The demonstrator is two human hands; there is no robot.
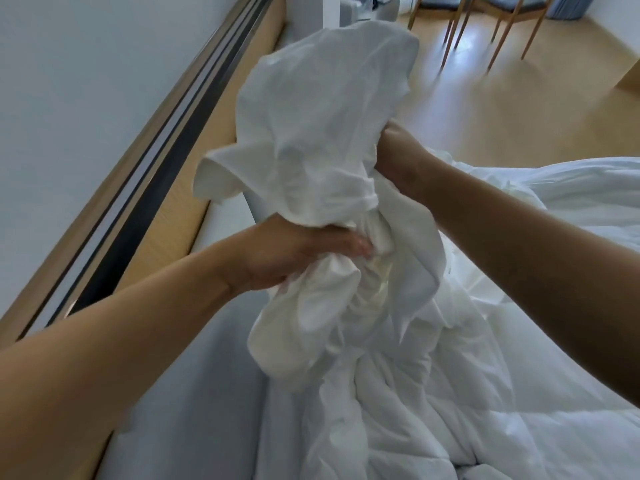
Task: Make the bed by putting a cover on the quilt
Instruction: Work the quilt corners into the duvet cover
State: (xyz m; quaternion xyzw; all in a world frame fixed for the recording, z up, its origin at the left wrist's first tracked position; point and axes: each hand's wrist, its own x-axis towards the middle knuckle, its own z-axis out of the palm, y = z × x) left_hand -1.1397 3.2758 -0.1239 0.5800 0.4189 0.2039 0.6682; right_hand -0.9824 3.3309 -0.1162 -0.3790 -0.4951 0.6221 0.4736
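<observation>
A white cover [311, 133] is bunched up and lifted above the bed. My left hand [294, 251] grips it from below, fingers curled round a gathered neck of cloth. My right hand [398, 150] grips the bundle from the right side, its fingers buried in the folds. Below the hands, the white padded quilt [398, 393] hangs in thick folds down onto the bed [194, 393]. How much of the quilt sits inside the cover is hidden by the cloth.
A wooden headboard [166, 216] with a dark strip runs along the white wall on the left. More white bedding [571, 188] lies at the right. Beyond the bed is a light wooden floor [502, 109] with chair legs [502, 32] at the top.
</observation>
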